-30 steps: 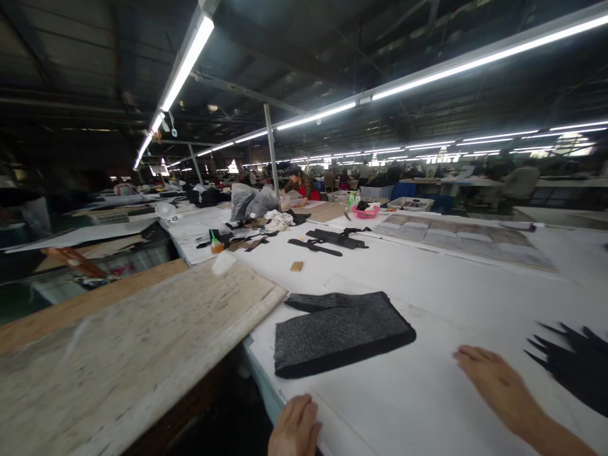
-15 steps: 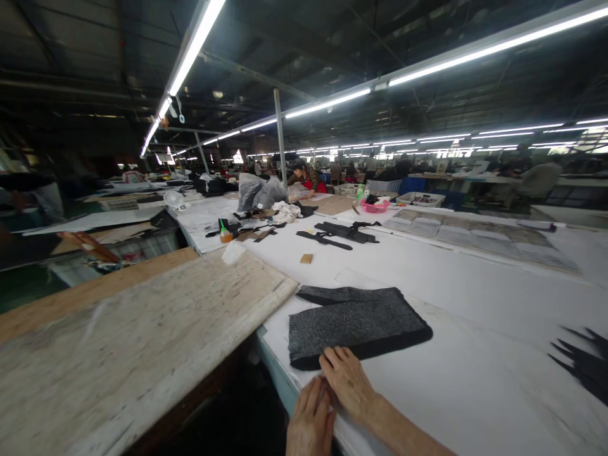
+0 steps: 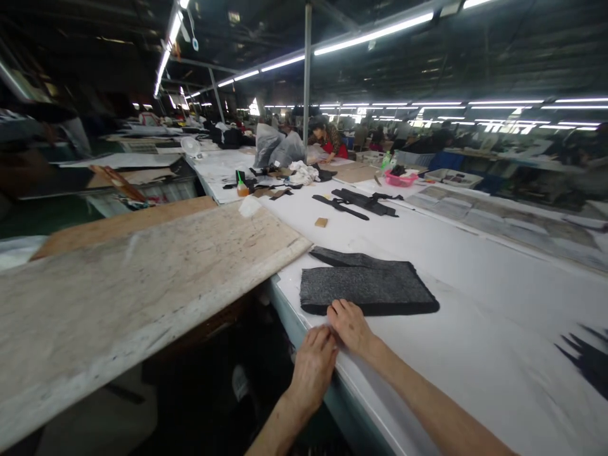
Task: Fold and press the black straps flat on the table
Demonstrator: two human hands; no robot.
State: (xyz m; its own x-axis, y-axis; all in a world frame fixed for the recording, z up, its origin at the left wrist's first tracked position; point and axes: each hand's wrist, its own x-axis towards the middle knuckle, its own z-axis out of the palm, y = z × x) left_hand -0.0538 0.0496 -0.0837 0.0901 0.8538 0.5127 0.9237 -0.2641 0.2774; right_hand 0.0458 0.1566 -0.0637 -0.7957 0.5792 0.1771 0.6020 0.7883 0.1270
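Observation:
A dark grey knitted piece with black edges (image 3: 365, 285) lies folded on the white table (image 3: 475, 354), close to its near left edge. My right hand (image 3: 350, 325) rests with curled fingertips at the black lower edge of the piece. Just left of it, my left hand (image 3: 316, 358) is at the table's edge, its fingers together and bent. The two hands meet at the fingertips; whatever may be between them is too small to make out.
A stained board (image 3: 142, 278) adjoins the table at left. Farther back lie a small tan block (image 3: 321, 222), black strips (image 3: 365, 201), an orange bottle (image 3: 242, 185) and a pink basket (image 3: 400, 179). Black pointed pieces (image 3: 586, 358) lie at right. A person in red (image 3: 335, 145) leans over the far table.
The view has tilted downward, so the table and knitted piece appear higher. Both hands remain by the piece's lower edge, and more of my forearms shows.

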